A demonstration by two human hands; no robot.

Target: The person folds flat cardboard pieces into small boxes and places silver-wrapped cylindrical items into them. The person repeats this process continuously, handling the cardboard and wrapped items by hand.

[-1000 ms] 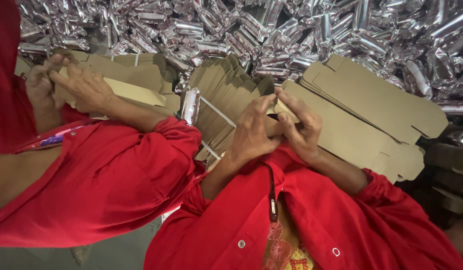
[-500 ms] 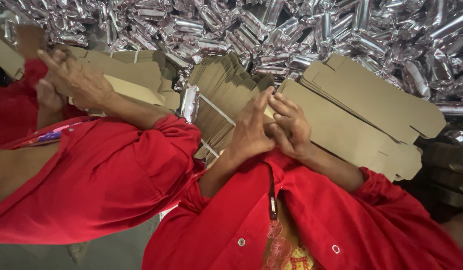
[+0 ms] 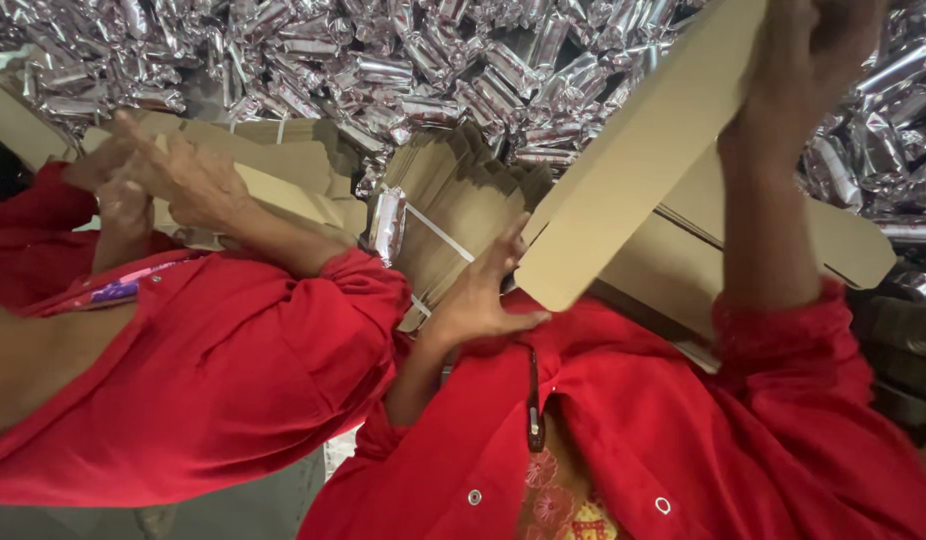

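My left hand [image 3: 480, 296] cups the lower corner of a long flat brown cardboard blank [image 3: 633, 170], thumb under its edge. My right hand [image 3: 805, 62] grips the same blank near its upper end, at the top right of the view. The blank is lifted and slants from lower left to upper right, above more flat cardboard blanks [image 3: 843, 240]. My red sleeves and red shirt fill the bottom of the view.
A strapped bundle of flat cardboard blanks [image 3: 448, 215] stands just left of my left hand. A heap of shiny silver foil packets [image 3: 383, 60] covers the far side. At left, a co-worker in red has both hands [image 3: 178, 180] on another cardboard piece [image 3: 283, 190].
Both my hands were together on the blank's edge. Now my right hand has risen up and right, lifting the blank into a slant, while my left hand stays low at its corner.
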